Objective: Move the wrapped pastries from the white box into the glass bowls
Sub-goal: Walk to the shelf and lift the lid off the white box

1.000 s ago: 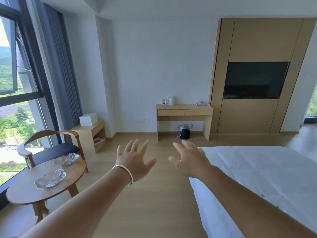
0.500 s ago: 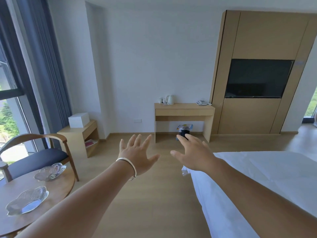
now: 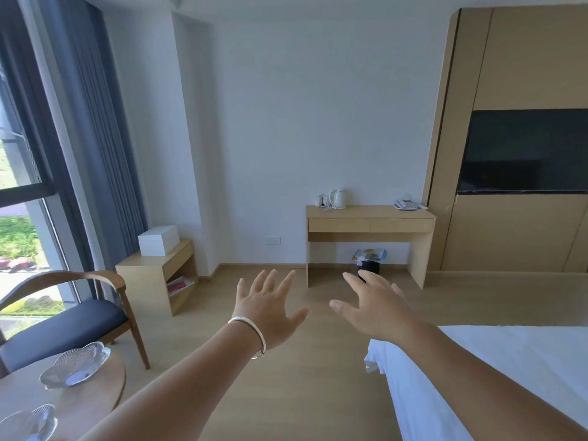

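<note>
Both hands empty, held out in front over bare floor. Left hand (image 3: 270, 308) fingers spread wide, bangle (image 3: 251, 335) on the wrist; right hand (image 3: 372, 308) also splayed, nothing between the fingers. Reads as a start pose: palms down, shown to the camera, not yet aimed at anything

White box (image 3: 158, 239) sits lid shut on the low cabinet (image 3: 152, 275) by the curtain, well apart from both hands. Pastries not visible, presumably inside the box; can't tell how many

2 glass bowls on the round table (image 3: 79, 405) at bottom left: bowl 1 (image 3: 76, 366) near the chair (image 3: 63, 323), bowl 2 (image 3: 28, 423) cut by the frame edge. Both look empty as far as visible

Box and bowls sit on separate furniture with the chair between, so this likely needs a walk to the box first, then carrying box or pastries over to the table. Task at 0 by my read: box untouched, lid still on

Bed (image 3: 509, 377) at right is out of the path
</note>
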